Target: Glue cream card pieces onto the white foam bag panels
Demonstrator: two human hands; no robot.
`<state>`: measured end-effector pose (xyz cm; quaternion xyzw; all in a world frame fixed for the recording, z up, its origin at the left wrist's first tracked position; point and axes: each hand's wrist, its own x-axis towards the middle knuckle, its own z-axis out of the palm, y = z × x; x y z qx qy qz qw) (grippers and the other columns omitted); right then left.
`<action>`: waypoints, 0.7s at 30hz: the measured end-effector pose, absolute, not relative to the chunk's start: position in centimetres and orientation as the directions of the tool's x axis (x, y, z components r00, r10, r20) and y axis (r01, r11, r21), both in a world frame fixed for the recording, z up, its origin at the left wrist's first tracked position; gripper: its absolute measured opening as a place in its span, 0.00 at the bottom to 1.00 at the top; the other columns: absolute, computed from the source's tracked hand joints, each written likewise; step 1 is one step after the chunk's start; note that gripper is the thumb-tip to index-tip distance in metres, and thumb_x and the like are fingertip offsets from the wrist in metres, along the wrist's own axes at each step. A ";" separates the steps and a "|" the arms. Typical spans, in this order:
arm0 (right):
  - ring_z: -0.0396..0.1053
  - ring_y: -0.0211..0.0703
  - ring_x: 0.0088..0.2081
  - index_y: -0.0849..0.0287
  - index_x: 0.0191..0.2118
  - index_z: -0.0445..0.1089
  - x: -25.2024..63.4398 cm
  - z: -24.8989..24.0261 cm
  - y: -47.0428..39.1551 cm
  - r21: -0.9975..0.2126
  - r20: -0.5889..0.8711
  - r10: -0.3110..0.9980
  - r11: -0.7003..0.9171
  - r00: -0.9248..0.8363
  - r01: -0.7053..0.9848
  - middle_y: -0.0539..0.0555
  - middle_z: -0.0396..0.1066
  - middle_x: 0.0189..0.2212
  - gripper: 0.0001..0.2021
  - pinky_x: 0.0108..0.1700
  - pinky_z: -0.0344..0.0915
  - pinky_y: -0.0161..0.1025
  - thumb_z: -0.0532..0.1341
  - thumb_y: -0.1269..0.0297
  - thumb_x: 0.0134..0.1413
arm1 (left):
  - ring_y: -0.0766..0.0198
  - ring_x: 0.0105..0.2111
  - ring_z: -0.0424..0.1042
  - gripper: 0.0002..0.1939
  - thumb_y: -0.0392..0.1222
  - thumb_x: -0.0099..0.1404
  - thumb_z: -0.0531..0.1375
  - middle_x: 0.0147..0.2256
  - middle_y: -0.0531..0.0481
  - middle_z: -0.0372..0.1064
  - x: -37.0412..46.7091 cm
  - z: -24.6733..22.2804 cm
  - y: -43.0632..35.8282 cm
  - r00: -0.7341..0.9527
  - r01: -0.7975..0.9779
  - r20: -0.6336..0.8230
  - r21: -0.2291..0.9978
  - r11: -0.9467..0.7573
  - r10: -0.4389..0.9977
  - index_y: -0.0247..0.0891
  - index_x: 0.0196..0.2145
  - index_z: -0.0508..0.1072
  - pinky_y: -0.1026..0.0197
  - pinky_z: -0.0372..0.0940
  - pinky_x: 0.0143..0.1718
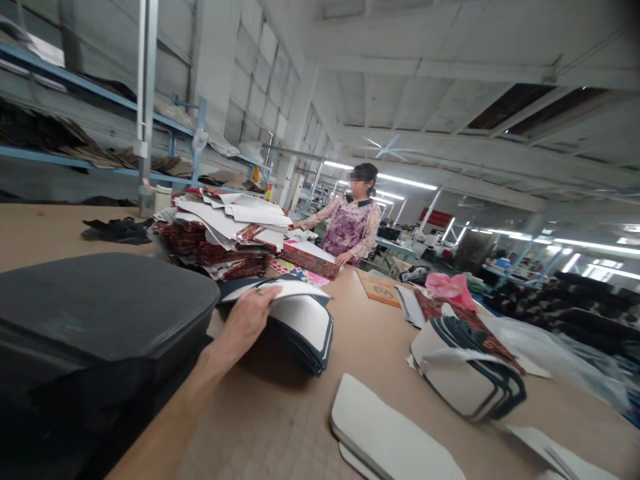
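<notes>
My left hand [249, 316] reaches in from the lower left, its fingers closed on the near edge of a white curved panel [300, 289]. That panel lies at the top of a stack of white panels with dark edging [303, 325], which bends over the table. Just left of my forearm is a large black padded piece [105, 303]. A second bent stack of dark-edged white panels [460, 380] stands to the right. Nearer me lie flat, pale, rounded panels [390, 427]. My right hand is out of view.
Behind my hand rises a tall pile of red-patterned and white pieces [225, 233]. A co-worker [350, 223] stands at the table's [345, 320] far side, with hands near stacked pieces. Pink cloth [450, 290] and clear plastic [550, 347] lie right. Blue shelving [75, 160] lines the left.
</notes>
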<state>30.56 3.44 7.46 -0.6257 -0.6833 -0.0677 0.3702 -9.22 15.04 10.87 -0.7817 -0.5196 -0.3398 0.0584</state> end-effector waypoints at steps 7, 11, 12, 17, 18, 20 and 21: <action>0.70 0.53 0.46 0.56 0.60 0.53 23.8 13.2 -5.7 -0.960 0.215 0.881 0.111 0.422 0.258 0.61 0.67 0.51 0.32 0.38 0.72 0.45 0.53 0.45 0.53 | 0.58 0.57 0.57 0.21 0.29 0.67 0.41 0.54 0.43 0.63 -1.4 14.9 3.3 0.533 0.530 0.821 -0.138 -0.837 0.203 0.31 0.54 0.62 0.52 0.52 0.57; 0.73 0.45 0.33 0.56 0.56 0.60 22.8 15.1 -7.9 -0.996 0.089 0.758 0.079 0.646 0.044 0.53 0.74 0.37 0.40 0.28 0.70 0.32 0.70 0.53 0.32 | 0.53 0.58 0.55 0.20 0.30 0.67 0.43 0.55 0.42 0.62 2.4 13.3 -0.4 0.661 0.372 0.733 -0.132 -0.919 0.163 0.31 0.54 0.62 0.50 0.54 0.55; 0.73 0.42 0.31 0.55 0.56 0.60 23.4 14.8 -8.8 -0.996 0.083 0.740 0.080 0.668 0.034 0.51 0.74 0.35 0.39 0.27 0.69 0.30 0.70 0.55 0.33 | 0.53 0.58 0.55 0.20 0.29 0.67 0.44 0.55 0.42 0.61 2.8 12.9 -0.7 0.685 0.347 0.711 -0.125 -0.930 0.160 0.32 0.54 0.61 0.49 0.54 0.55; 0.68 0.45 0.47 0.53 0.56 0.61 27.7 10.3 -14.3 -0.999 -0.003 0.669 -0.027 0.743 0.020 0.54 0.68 0.50 0.34 0.36 0.69 0.28 0.67 0.54 0.40 | 0.53 0.57 0.56 0.23 0.25 0.60 0.46 0.55 0.42 0.61 2.6 10.4 -1.6 0.768 0.275 0.612 -0.054 -0.960 0.186 0.34 0.53 0.62 0.49 0.57 0.54; 0.66 0.46 0.50 0.53 0.56 0.60 28.4 9.1 -15.1 -0.998 -0.020 0.663 -0.056 0.748 0.024 0.55 0.65 0.52 0.35 0.38 0.69 0.30 0.67 0.53 0.39 | 0.53 0.56 0.57 0.23 0.26 0.60 0.47 0.54 0.42 0.62 2.6 9.7 -2.0 0.791 0.258 0.582 -0.036 -0.966 0.190 0.34 0.52 0.62 0.50 0.57 0.53; 0.65 0.49 0.51 0.55 0.56 0.59 29.5 6.5 -16.1 -0.995 -0.015 0.653 -0.085 0.757 0.054 0.57 0.66 0.52 0.36 0.42 0.69 0.34 0.67 0.52 0.39 | 0.54 0.54 0.60 0.19 0.29 0.62 0.49 0.52 0.43 0.65 3.0 8.4 -2.8 0.823 0.216 0.540 -0.007 -0.976 0.178 0.35 0.51 0.63 0.51 0.59 0.51; 0.66 0.50 0.50 0.56 0.55 0.60 30.0 5.3 -16.3 -0.993 0.011 0.639 -0.084 0.769 0.084 0.58 0.68 0.50 0.36 0.42 0.69 0.36 0.67 0.51 0.38 | 0.54 0.53 0.62 0.17 0.31 0.64 0.50 0.51 0.43 0.66 3.3 7.8 -3.1 0.833 0.199 0.525 0.006 -0.980 0.173 0.35 0.50 0.63 0.52 0.60 0.50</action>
